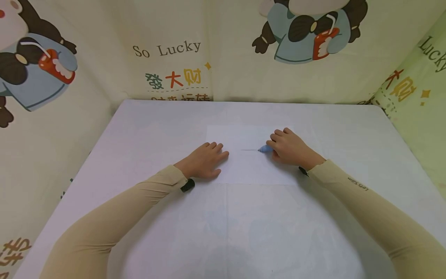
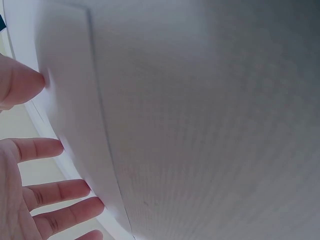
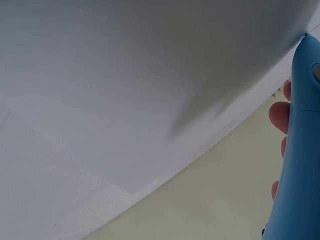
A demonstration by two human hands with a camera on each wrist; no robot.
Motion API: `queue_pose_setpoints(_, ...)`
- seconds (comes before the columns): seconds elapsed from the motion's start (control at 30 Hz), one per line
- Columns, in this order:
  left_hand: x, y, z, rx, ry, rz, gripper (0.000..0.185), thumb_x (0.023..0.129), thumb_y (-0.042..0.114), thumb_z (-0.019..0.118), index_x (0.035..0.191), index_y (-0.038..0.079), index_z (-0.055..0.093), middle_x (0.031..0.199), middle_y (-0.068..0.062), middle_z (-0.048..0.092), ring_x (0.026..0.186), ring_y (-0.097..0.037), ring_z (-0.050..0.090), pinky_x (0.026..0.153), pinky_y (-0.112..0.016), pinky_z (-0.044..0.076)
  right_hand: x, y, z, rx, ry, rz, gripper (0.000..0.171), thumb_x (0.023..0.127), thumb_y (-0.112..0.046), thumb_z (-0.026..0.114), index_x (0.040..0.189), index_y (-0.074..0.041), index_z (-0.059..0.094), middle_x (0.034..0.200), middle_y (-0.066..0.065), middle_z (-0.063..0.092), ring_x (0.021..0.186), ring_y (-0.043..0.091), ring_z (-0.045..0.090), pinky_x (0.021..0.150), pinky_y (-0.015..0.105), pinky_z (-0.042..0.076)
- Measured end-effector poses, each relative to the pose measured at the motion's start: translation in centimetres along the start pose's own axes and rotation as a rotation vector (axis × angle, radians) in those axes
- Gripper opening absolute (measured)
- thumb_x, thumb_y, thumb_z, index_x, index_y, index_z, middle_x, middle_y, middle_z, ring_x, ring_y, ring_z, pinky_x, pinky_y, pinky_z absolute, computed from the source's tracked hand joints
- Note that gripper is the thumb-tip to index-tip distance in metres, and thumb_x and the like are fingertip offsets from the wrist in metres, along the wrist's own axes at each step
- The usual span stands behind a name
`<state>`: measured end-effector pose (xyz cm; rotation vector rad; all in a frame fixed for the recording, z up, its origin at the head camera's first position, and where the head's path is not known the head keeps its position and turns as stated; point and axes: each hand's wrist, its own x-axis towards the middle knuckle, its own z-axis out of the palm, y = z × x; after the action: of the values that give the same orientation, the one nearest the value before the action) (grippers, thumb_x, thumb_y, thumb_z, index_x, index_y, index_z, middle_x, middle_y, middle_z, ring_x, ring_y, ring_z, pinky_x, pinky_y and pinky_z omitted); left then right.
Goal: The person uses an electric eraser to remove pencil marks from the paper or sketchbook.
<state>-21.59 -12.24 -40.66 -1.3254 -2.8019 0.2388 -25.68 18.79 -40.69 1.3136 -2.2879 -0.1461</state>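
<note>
A light blue pen (image 1: 263,148) is gripped in the curled fingers of the right hand (image 1: 289,148), its tip set on a white sheet of paper (image 1: 244,170) where a faint line is seen. The left hand (image 1: 205,159) is laid flat, fingers straight, on the sheet's left edge. The sheet is spread on a white table (image 1: 139,128).

Soft, even light fills the head view; the white cloth-covered desk (image 1: 244,217) is bright, with only faint shadows under the arms. Straight edges bow toward the frame borders. Both wrist views are hazy and out of focus, with the blue plastic pen (image 3: 300,150) blurred up close.
</note>
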Motion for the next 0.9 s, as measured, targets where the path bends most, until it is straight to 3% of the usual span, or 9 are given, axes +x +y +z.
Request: queue_pose_setpoints(0.9, -0.08, -0.52, -0.3, -0.006, -0.017, 0.008, 0.044, 0.085, 0.034, 0.054, 0.122, 0.011, 0.049, 0.112, -0.01, 0.054, 0.096, -0.025, 0.052, 0.085, -0.039, 0.045, 0.47, -0.07, -0.43, 0.014, -0.021, 0.007, 0.011, 0.069, -0.007, 0.065, 0.08, -0.005, 0.062, 0.07, 0.009, 0.056, 0.07, 0.026, 0.051, 0.063, 0.036, 0.037)
